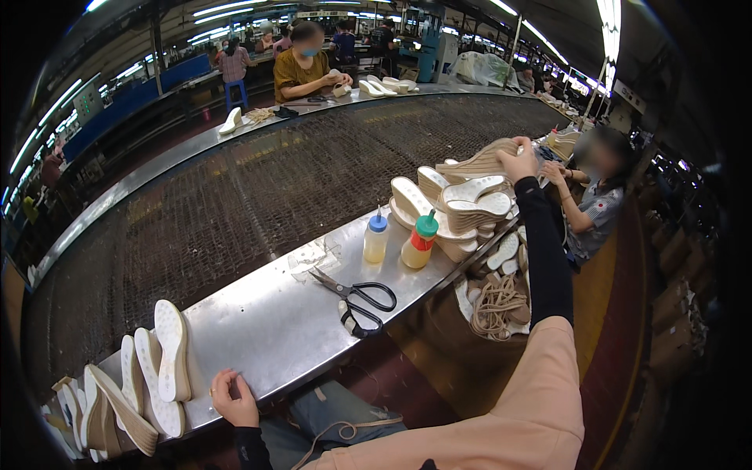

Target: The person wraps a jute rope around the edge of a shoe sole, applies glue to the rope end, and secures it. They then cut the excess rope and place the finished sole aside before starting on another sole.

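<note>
My right hand (517, 160) reaches far out to the right and grips a beige wedge shoe sole (479, 160), held just over a pile of similar soles. White tops and ridged beige sides show on the piled wedge soles (478, 205). My left hand (233, 399) rests at the table's near edge, fingers loosely bent and thumb apart, holding nothing. Just left of it, several more wedge soles (172, 348) stand and lean in a row. Black-handled scissors (356, 301) lie mid-table. Behind them stand a blue-capped bottle (375, 241) and a green-capped bottle (420, 243).
A wide dark mesh conveyor (235, 188) runs beyond the metal table (258, 317). Below the table at right, a container holds more soles and beige strips (500, 304). One co-worker (599, 196) sits close on the right; another (305, 66) works across the conveyor.
</note>
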Motion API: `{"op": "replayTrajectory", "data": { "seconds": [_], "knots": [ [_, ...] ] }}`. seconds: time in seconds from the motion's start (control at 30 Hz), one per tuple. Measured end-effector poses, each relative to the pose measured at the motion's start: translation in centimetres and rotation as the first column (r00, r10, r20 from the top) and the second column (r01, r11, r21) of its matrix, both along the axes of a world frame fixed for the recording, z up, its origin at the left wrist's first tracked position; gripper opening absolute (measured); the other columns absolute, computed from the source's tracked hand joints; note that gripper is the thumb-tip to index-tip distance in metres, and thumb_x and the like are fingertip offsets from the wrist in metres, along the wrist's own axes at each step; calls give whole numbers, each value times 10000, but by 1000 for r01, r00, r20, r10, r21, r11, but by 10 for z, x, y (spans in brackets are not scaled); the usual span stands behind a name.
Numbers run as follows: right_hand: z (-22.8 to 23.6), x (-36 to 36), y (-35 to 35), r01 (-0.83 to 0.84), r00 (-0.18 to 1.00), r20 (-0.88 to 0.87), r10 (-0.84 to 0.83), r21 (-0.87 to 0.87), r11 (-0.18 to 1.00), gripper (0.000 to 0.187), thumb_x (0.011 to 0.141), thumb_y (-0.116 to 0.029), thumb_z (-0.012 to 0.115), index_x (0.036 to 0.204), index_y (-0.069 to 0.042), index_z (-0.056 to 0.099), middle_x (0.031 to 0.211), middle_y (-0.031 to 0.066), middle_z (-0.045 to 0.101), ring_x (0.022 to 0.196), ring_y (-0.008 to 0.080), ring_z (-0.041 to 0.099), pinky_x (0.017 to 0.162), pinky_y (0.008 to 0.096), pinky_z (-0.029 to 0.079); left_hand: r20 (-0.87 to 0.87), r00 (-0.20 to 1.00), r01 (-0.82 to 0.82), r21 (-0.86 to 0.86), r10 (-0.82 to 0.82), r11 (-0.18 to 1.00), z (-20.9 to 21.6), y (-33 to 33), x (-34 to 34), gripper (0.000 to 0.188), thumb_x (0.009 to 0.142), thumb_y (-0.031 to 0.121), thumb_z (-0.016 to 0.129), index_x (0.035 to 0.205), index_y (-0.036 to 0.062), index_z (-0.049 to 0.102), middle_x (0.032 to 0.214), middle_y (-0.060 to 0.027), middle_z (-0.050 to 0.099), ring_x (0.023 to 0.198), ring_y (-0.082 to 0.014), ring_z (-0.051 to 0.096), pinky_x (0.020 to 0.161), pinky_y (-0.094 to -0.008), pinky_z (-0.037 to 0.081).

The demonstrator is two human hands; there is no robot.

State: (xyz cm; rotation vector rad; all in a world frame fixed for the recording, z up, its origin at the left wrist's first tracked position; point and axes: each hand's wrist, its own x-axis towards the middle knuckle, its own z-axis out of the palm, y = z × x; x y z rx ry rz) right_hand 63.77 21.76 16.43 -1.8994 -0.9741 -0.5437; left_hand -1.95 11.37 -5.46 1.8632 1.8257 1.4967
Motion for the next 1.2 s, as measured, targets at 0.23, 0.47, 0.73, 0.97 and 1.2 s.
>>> {"op": "replayTrajectory", "data": {
  "seconds": [0.23, 0.47, 0.73, 0.97, 1.2],
  "knots": [
    [13, -71, 61, 102, 971, 224, -87, -55, 993, 638, 593, -422, 853, 990, -73, 495, 936, 180, 580, 845, 388, 645, 728, 437, 529, 7, 1000, -25, 12, 25, 1000, -3, 0, 2, 59, 772, -16, 622, 826, 7, 622, 946, -147, 639, 863, -312, 609, 764, -380, 482],
    [-12, -132, 115, 114, 962, 274, 8, -426, 898, 599, 682, -230, 831, 1075, -23, 429, 1077, 203, 507, 920, 371, 653, 767, 409, 571, -35, 999, -12, 40, 13, 999, 0, -2, 2, 53, 773, -13, 619, 822, 10, 618, 935, -147, 639, 859, -321, 610, 768, -388, 480],
    [-37, -145, 133, -51, 972, 137, 193, -677, 734, 507, 691, -303, 824, 1011, 42, 634, 1047, 251, 622, 949, 349, 659, 812, 387, 563, -55, 998, -38, 72, 42, 997, -2, -2, 3, 70, 755, -7, 627, 821, 18, 626, 920, -137, 648, 850, -318, 611, 760, -387, 476],
    [-3, -128, 123, -87, 970, 50, 237, -841, 533, 675, 702, -541, 757, 984, 68, 677, 976, 194, 690, 893, 282, 694, 772, 375, 573, -29, 1000, -9, 69, 11, 998, -3, -2, 2, 83, 741, -6, 629, 817, 27, 637, 932, -136, 654, 855, -326, 611, 768, -389, 477],
    [76, -152, 55, -637, 756, -225, 615, -468, 613, 366, 822, -349, 726, 695, -46, 565, 556, 12, 560, 411, 86, 539, 370, 232, 424, -28, 999, -38, 35, 39, 999, 2, -6, -1, 99, 740, 39, 652, 837, 54, 659, 933, -116, 666, 872, -326, 620, 772, -386, 488]
  ]
}}
